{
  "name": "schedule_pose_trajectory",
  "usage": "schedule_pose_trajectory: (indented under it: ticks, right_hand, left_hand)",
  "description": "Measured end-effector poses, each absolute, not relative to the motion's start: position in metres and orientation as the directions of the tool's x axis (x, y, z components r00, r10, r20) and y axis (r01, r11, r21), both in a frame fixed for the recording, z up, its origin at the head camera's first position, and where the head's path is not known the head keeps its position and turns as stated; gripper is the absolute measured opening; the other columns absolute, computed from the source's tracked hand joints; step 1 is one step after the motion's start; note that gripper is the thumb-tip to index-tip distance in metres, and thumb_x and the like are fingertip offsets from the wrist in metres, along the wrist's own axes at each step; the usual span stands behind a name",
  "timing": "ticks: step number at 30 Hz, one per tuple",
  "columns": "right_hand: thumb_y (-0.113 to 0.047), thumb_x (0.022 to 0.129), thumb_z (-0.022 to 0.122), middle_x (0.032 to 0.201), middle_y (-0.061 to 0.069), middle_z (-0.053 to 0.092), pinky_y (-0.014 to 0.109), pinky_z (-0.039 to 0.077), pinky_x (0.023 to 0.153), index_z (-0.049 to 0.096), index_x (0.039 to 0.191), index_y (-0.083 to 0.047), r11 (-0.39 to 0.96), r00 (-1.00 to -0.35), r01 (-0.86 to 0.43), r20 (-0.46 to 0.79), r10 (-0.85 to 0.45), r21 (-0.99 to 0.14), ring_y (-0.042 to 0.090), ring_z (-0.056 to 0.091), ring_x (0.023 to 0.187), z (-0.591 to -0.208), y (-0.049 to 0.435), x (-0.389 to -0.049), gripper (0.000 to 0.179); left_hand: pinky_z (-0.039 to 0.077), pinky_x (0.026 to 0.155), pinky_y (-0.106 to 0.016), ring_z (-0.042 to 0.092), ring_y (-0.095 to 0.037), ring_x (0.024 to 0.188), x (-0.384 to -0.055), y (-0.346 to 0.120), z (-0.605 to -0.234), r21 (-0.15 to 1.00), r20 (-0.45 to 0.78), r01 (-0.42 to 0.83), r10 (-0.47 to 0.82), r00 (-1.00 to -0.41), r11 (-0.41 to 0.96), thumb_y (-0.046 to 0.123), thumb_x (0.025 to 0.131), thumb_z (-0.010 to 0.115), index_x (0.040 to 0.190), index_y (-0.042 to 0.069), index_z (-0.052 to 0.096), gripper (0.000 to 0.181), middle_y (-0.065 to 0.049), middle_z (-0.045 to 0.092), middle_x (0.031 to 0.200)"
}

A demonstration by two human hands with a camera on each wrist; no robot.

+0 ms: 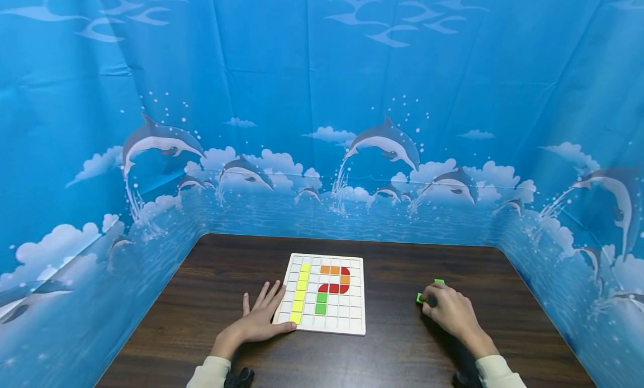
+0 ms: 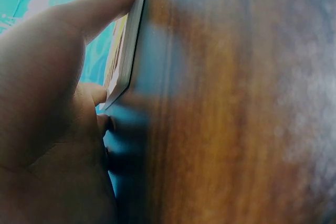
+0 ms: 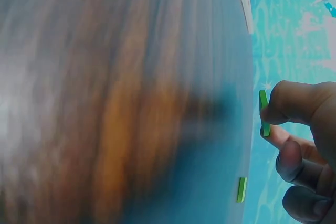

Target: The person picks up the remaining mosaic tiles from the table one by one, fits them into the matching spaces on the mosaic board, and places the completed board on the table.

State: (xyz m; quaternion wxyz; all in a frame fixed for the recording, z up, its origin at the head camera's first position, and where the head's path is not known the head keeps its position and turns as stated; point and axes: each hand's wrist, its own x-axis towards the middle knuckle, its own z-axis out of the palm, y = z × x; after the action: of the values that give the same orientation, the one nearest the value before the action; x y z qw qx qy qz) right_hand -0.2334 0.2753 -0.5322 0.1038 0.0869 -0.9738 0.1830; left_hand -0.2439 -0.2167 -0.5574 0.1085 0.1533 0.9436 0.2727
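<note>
A square white grid board lies on the table with yellow tiles in a column, and orange, red and green tiles forming a curved shape. My left hand rests at the board's lower left corner, its fingers spread, thumb and index finger touching the edge. Right of the board, my right hand pinches a green tile between thumb and finger, just off the table. Another green tile lies on the table close by, partly hidden by the hand in the head view.
The dark wooden table carries the board and tiles. A blue curtain printed with dolphins stands around its back and sides.
</note>
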Motion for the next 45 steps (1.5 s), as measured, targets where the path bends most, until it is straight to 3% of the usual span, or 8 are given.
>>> schedule_pose_trajectory:
  ticks: [7, 16, 27, 36, 45]
  right_hand:
    - [-0.013, 0.088, 0.083, 0.119, 0.004, 0.075, 0.024, 0.027, 0.046, 0.08, 0.094, -0.021, 0.905, -0.948, -0.252, 0.275, -0.16, -0.343, 0.006, 0.036, 0.047, -0.532, 0.263, -0.231, 0.01]
    - [-0.015, 0.088, 0.083, 0.115, -0.003, 0.074, 0.022, 0.022, 0.044, 0.08, 0.092, -0.024, 0.893, -0.935, -0.293, 0.298, -0.192, -0.343, 0.004, 0.032, 0.044, -0.532, 0.242, -0.227, 0.01]
    - [-0.012, 0.084, 0.085, 0.106, -0.007, 0.074, 0.022, 0.027, 0.044, 0.08, 0.087, -0.024, 0.871, -0.896, -0.367, 0.376, -0.236, -0.327, -0.001, 0.035, 0.049, -0.53, 0.219, -0.227, 0.014]
    - [-0.013, 0.083, 0.086, 0.105, -0.008, 0.074, 0.021, 0.027, 0.044, 0.08, 0.085, -0.024, 0.856, -0.878, -0.405, 0.397, -0.267, -0.321, -0.002, 0.034, 0.049, -0.528, 0.198, -0.229, 0.012]
    - [-0.015, 0.082, 0.088, 0.1, -0.011, 0.073, 0.02, 0.031, 0.046, 0.08, 0.082, -0.024, 0.84, -0.857, -0.452, 0.406, -0.317, -0.3, -0.005, 0.041, 0.057, -0.528, 0.178, -0.231, 0.012]
  left_hand:
    - [-0.024, 0.114, -0.082, -0.007, -0.043, 0.167, -0.242, -0.219, -0.559, 0.59, -0.087, 0.259, 0.379, -0.921, 0.765, 0.075, 0.091, 0.066, 0.173, 0.021, 0.019, 0.109, -0.011, 0.007, 0.181]
    - [-0.022, 0.116, -0.081, -0.004, -0.045, 0.166, -0.239, -0.218, -0.556, 0.576, -0.1, 0.253, 0.374, -0.922, 0.777, 0.074, 0.09, 0.067, 0.172, 0.017, 0.021, 0.11, -0.014, 0.009, 0.181]
    - [-0.023, 0.115, -0.081, -0.005, -0.043, 0.167, -0.244, -0.219, -0.568, 0.568, -0.069, 0.268, 0.37, -0.927, 0.778, 0.079, 0.091, 0.063, 0.173, 0.022, 0.017, 0.11, -0.01, 0.007, 0.182]
    - [-0.018, 0.118, -0.081, -0.002, -0.043, 0.167, -0.242, -0.215, -0.555, 0.525, -0.134, 0.23, 0.347, -0.928, 0.82, 0.074, 0.09, 0.068, 0.172, 0.016, 0.021, 0.111, -0.012, 0.01, 0.181]
    - [-0.023, 0.115, -0.082, -0.007, -0.041, 0.167, -0.246, -0.22, -0.571, 0.552, -0.068, 0.272, 0.368, -0.927, 0.788, 0.082, 0.09, 0.06, 0.174, 0.024, 0.015, 0.112, -0.008, 0.005, 0.182]
